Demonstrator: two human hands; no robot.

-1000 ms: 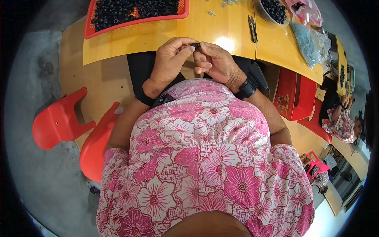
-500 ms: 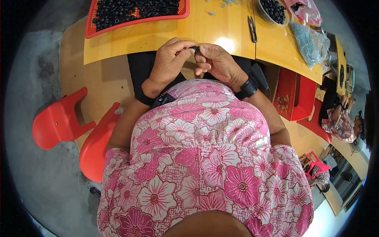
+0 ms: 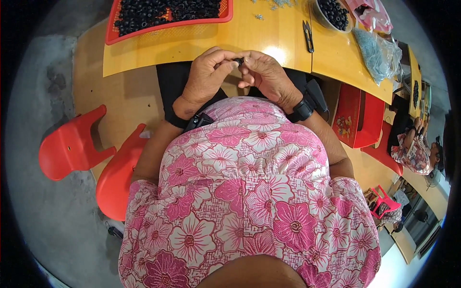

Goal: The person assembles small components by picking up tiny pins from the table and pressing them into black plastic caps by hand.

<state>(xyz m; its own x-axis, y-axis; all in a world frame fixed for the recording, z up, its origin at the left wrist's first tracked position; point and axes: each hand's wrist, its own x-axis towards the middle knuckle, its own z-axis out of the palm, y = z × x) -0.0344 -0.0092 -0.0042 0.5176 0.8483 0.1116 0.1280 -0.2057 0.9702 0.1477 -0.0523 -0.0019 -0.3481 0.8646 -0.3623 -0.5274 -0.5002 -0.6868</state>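
A small black part is pinched between my two hands, just in front of the table's near edge. My left hand grips it from the left with thumb and forefinger. From the other side my right hand closes its thumb and forefinger on the same part, its other fingers curled beneath. Fingertips cover most of the part, so its exact shape cannot be made out. Beyond my hands, a red plastic basket full of small black ring-shaped parts stands on the yellow table.
Thread snips lie at right, near a bowl of black parts and a clear bag of small pieces. Tiny clear pieces are scattered at the back. Red chairs stand left; another person sits far right.
Both hands stay together on the small black part, with only slight finger movement. The view has shifted a little.
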